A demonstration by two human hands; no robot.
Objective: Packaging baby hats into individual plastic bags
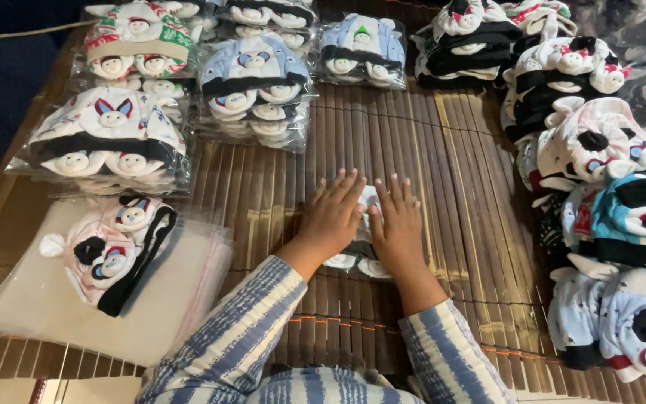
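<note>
Far left: 1 loose pink baby set (114, 251) lies on a stack of clear plastic bags (46, 307), below 4 bagged piles (252, 82). Centre: left hand (332, 217) and right hand (398, 224), fingers spread flat, press 1 white baby set (360, 258) onto the slatted bamboo mat (450, 172), gripping nothing. Right: unbagged soft fabric sets (600, 142) form a column.

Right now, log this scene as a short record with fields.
left hand: flat, pressing on a small baby set
right hand: flat on the same set, beside the left
surface: slatted bamboo mat
near left: unbagged pink set lying on a pile of clear bags
far left: bagged sets in stacks
right: unbagged sets piled up
</note>
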